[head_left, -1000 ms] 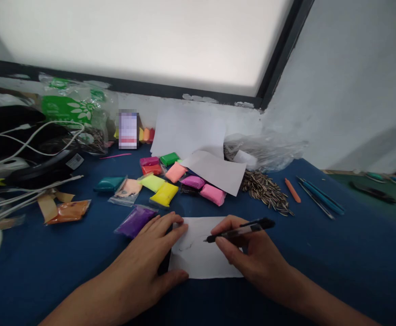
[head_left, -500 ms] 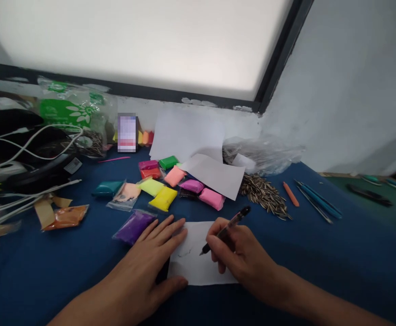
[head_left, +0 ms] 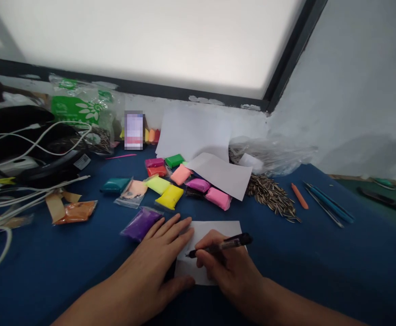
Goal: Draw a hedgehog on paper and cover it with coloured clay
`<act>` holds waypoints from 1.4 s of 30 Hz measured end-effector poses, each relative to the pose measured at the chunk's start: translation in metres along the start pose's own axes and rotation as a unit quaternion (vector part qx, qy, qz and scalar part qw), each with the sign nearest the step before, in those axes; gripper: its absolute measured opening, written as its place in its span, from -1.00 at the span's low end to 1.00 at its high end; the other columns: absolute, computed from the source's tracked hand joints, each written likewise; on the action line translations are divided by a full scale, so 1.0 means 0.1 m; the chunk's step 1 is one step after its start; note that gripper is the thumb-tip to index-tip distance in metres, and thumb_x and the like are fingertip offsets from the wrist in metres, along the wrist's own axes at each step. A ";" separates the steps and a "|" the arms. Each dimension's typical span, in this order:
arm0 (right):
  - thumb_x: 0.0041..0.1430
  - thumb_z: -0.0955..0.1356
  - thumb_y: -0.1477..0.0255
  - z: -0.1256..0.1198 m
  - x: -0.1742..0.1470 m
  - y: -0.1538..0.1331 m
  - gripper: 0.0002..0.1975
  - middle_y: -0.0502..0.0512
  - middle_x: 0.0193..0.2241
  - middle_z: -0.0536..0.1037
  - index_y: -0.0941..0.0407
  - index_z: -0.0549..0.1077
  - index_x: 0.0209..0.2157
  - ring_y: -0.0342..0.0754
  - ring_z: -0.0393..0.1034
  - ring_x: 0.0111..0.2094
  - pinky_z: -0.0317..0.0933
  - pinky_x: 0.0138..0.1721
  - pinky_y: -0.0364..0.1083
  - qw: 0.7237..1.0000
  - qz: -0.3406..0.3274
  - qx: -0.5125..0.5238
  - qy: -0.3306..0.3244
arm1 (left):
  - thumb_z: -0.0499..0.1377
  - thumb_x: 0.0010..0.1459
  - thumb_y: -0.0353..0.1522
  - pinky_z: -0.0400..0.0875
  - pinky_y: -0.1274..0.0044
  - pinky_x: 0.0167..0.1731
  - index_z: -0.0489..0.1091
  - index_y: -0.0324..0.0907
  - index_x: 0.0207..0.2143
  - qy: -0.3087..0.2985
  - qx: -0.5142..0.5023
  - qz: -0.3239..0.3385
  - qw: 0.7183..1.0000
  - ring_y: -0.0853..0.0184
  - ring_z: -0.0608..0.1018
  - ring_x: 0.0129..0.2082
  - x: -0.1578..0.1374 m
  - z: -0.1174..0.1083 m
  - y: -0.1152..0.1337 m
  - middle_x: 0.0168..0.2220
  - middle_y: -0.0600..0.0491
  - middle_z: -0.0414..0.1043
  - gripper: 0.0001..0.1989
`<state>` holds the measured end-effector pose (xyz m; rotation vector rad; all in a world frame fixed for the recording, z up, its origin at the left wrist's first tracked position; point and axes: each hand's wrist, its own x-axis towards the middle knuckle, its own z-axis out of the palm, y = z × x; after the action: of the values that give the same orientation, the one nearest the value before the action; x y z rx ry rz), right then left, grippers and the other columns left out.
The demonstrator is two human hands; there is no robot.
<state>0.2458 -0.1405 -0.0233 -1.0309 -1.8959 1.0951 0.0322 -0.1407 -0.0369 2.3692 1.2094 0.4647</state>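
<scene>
The right hand (head_left: 235,267) had its fingers closed around a pen (head_left: 216,247), its tip over the left part of the paper (head_left: 230,227), which lay flat on the table (head_left: 323,271). The left hand (head_left: 157,256), fingers stretched and slightly spread, gripped nothing and rested at the paper's left edge, beside a purple packet (head_left: 140,224).

Left hand (head_left: 159,253): palm down, fingers extended toward far edge of desk (head_left: 320,258). Right hand (head_left: 230,267): curled, fingertips pinched.
</scene>
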 end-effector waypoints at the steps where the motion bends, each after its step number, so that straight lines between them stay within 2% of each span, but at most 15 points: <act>1: 0.34 0.29 0.36 0.00 0.00 0.01 -0.85 -0.03 -0.48 0.46 0.09 0.40 -0.31 -0.17 0.28 -0.55 0.18 -0.52 -0.19 1.000 -0.007 -0.006 0.002 | 0.34 0.17 -0.31 -0.01 -0.04 0.33 0.15 0.02 0.37 -0.006 -0.001 0.000 1.000 -0.03 0.09 0.41 0.00 0.00 0.00 0.43 -0.02 0.03 -0.24; 4: 0.35 0.29 0.37 0.01 -0.01 0.04 -0.85 -0.02 -0.48 0.47 0.10 0.42 -0.31 -0.14 0.32 -0.51 0.20 -0.46 -0.17 1.000 -0.021 -0.023 0.007 | 0.33 0.18 -0.30 0.00 -0.04 0.33 0.13 -0.02 0.38 -0.020 0.001 0.001 1.000 -0.04 0.08 0.41 0.01 0.00 -0.02 0.44 -0.03 0.02 -0.23; 11: 0.35 0.29 0.40 0.01 0.01 0.04 -0.86 -0.01 -0.45 0.50 0.10 0.42 -0.31 -0.12 0.39 -0.45 0.26 -0.39 -0.15 0.999 -0.018 -0.027 0.002 | 0.32 0.17 -0.31 -0.02 -0.02 0.34 0.14 0.02 0.37 -0.010 0.014 -0.007 1.000 0.00 0.06 0.43 0.00 0.03 -0.01 0.44 0.02 0.02 -0.25; 32: 0.33 0.28 0.41 -0.02 0.03 -0.01 -0.86 -0.01 -0.47 0.49 0.10 0.40 -0.33 -0.13 0.39 -0.47 0.26 -0.42 -0.16 1.000 -0.004 -0.025 -0.016 | 0.32 0.17 -0.32 -0.01 -0.01 0.34 0.12 0.06 0.38 -0.013 0.006 -0.011 1.000 0.00 0.06 0.43 0.00 0.02 -0.01 0.44 0.05 0.03 -0.23; 35: 0.34 0.27 0.39 -0.02 0.03 -0.02 -0.83 -0.03 -0.52 0.46 0.10 0.39 -0.36 -0.14 0.34 -0.51 0.21 -0.47 -0.17 0.999 0.003 -0.037 -0.016 | 0.32 0.16 -0.32 0.00 -0.02 0.34 0.15 0.01 0.37 -0.013 0.005 -0.008 1.000 -0.01 0.07 0.42 0.01 0.01 0.00 0.44 0.01 0.03 -0.24; 39: 0.33 0.26 0.38 -0.06 0.04 -0.03 -0.80 -0.10 -0.62 0.32 0.10 0.35 -0.41 -0.19 0.18 -0.62 0.06 -0.58 -0.18 0.997 0.009 -0.070 -0.010 | 0.34 0.14 -0.30 -0.01 0.00 0.34 0.20 0.01 0.35 -0.002 0.000 -0.002 1.000 -0.02 0.08 0.42 0.02 0.02 -0.01 0.43 -0.02 0.05 -0.26; 42: 0.33 0.26 0.39 -0.11 0.04 -0.05 -0.79 -0.11 -0.62 0.30 0.11 0.36 -0.42 -0.19 0.16 -0.62 0.05 -0.59 -0.18 0.997 0.009 -0.075 -0.010 | 0.34 0.14 -0.29 -0.02 0.00 0.34 0.18 0.02 0.35 0.001 0.005 -0.002 1.000 -0.02 0.07 0.42 0.02 0.02 -0.02 0.43 0.00 0.04 -0.25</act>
<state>0.2524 -0.1353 -0.0136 -1.1261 -2.0131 0.9883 0.0332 -0.1385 -0.0398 2.3736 1.2200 0.4611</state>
